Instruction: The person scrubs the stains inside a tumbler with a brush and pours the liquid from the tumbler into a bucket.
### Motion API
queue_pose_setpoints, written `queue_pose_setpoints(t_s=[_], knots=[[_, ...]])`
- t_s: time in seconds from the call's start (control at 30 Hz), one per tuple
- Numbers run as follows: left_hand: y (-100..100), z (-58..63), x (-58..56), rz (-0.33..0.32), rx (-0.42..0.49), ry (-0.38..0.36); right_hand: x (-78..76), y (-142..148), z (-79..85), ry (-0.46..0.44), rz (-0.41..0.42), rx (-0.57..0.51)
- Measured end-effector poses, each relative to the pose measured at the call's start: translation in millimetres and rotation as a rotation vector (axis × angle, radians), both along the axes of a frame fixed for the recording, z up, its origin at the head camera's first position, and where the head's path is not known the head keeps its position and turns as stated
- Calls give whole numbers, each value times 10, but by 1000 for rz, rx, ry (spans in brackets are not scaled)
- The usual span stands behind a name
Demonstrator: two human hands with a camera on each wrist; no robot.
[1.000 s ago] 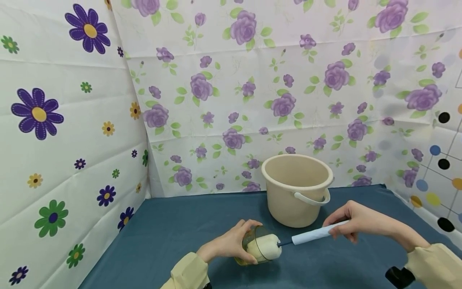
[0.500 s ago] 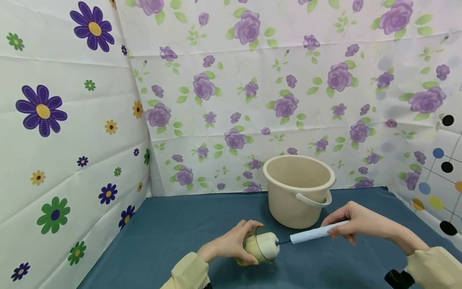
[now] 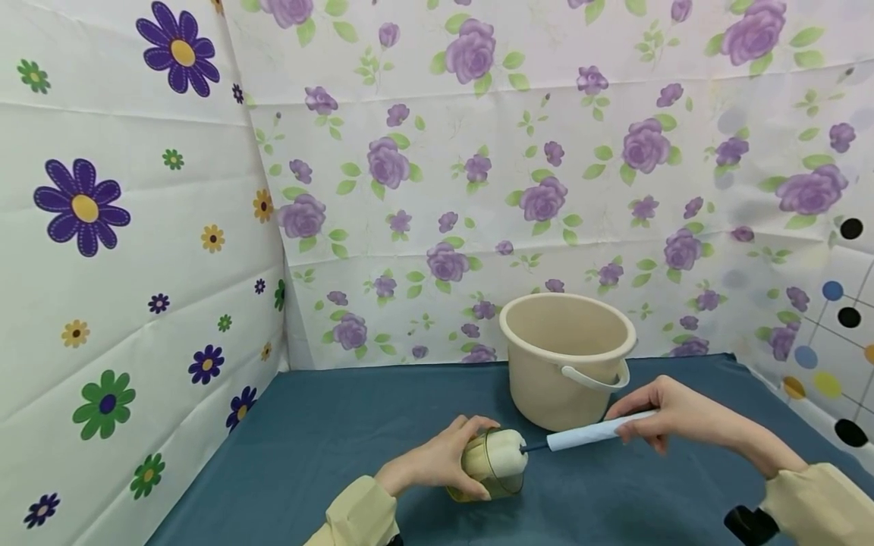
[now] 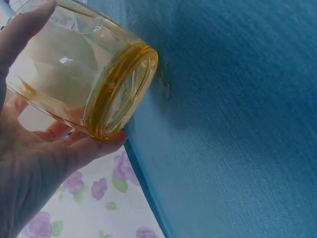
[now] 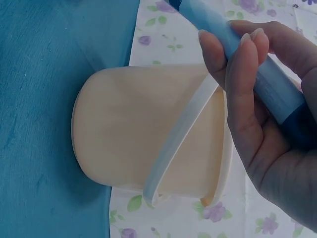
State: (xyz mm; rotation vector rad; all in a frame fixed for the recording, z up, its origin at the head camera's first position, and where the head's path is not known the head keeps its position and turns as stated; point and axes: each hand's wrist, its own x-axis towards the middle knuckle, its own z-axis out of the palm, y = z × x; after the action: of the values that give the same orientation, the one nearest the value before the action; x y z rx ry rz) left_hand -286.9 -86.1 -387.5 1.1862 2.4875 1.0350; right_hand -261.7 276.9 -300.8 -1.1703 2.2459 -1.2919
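Note:
In the head view my left hand (image 3: pixel 440 459) grips a clear, amber-tinted drinking glass (image 4: pixel 116 82), tilted on its side with the mouth toward the right. Its thick amber base (image 4: pixel 101 111) shows close over the cloth in the left wrist view. Partly inside the mouth sits the pale sponge head (image 3: pixel 507 453) of a cup brush, pressed toward the upper rim. A thin dark stem joins it to a light blue handle (image 3: pixel 590 433). My right hand (image 3: pixel 672 415) holds that handle between thumb and fingers, near its far end.
Behind the hands stands a beige bucket (image 3: pixel 542 390) with a white handle (image 3: pixel 594 381) hanging down its front. A dark blue cloth (image 3: pixel 355 425) covers the table. Flower-patterned sheets (image 3: pixel 410 189) hang along the back and sides.
The sponge head has shifted slightly up and left within the glass mouth. My right hand and the brush handle have moved a little left and up. The head view has turned slightly left.

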Motion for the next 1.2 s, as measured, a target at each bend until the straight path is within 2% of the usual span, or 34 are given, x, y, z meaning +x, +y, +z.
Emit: queue_pose_setpoints(t_s=[0.53, 0.73, 0.93, 1.2], knots=[[1, 6, -7, -5, -14, -17, 2, 6, -1, -10, 12, 57], [15, 8, -9, -2, -3, -30, 10, -19, -5, -2, 32, 48], [26, 13, -14, 17, -25, 4, 22, -27, 11, -3, 23, 32], [22, 10, -16, 24, -23, -12, 11, -36, 16, -8, 12, 19]])
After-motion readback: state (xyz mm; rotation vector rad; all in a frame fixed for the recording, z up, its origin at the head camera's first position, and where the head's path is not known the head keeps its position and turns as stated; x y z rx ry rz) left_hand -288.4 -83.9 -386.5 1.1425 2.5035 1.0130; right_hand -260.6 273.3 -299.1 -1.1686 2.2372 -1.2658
